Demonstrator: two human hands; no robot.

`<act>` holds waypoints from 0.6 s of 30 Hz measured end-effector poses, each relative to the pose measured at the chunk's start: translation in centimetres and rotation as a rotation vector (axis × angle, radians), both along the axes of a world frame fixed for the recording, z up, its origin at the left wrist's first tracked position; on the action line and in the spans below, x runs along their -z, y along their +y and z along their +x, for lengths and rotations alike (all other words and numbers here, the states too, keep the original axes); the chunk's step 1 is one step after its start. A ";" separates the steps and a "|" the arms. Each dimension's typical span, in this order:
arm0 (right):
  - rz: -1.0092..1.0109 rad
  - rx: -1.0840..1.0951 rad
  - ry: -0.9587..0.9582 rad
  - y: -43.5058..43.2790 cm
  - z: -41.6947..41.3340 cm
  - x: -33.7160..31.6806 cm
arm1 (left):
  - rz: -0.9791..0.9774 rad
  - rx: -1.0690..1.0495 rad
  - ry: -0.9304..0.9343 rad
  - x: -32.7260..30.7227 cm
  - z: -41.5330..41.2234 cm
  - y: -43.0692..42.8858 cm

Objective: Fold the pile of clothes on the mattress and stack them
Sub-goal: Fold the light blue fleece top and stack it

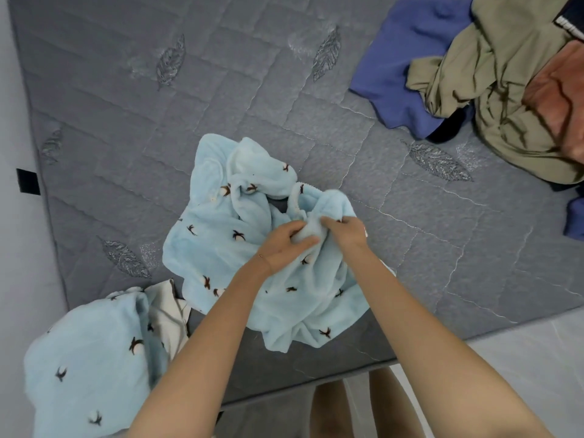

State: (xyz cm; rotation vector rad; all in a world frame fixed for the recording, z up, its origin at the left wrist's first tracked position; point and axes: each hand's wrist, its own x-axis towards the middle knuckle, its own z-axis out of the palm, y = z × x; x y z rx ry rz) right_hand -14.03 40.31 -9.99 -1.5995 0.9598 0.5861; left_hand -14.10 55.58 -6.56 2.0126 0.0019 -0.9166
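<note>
A crumpled light-blue fleece garment (pixel 221 235) with small dark sprig prints lies on the grey quilted mattress (pixel 126 99), near its front edge. My left hand (pixel 281 245) and my right hand (pixel 347 232) meet over its middle, both pinching a bunched fold of the fleece. A second light-blue piece (pixel 88 368) of the same print lies folded at the front left corner, on top of a white garment (pixel 166 311). The unfolded pile sits at the far right: a blue-violet garment (pixel 407 64), an olive one (pixel 499 90) and an orange-brown one (pixel 556 93).
A pale wall (pixel 12 153) runs along the mattress's left side. Pale floor (pixel 521 374) shows at the front right, where my bare legs (pixel 328 412) stand against the mattress edge. Another blue cloth (pixel 575 219) lies at the right border.
</note>
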 end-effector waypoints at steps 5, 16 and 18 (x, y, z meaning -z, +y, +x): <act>0.165 0.099 -0.264 1.1 1.7 -5.3 | 0.158 -0.419 -0.201 -2.6 1.4 1.6; 0.667 -0.037 -0.591 0.1 5.3 -26.1 | -0.095 -0.538 -0.096 -14.2 8.0 2.4; 0.710 -0.101 -0.637 -0.3 5.7 -30.1 | -0.161 -0.482 -0.036 -15.9 9.8 2.6</act>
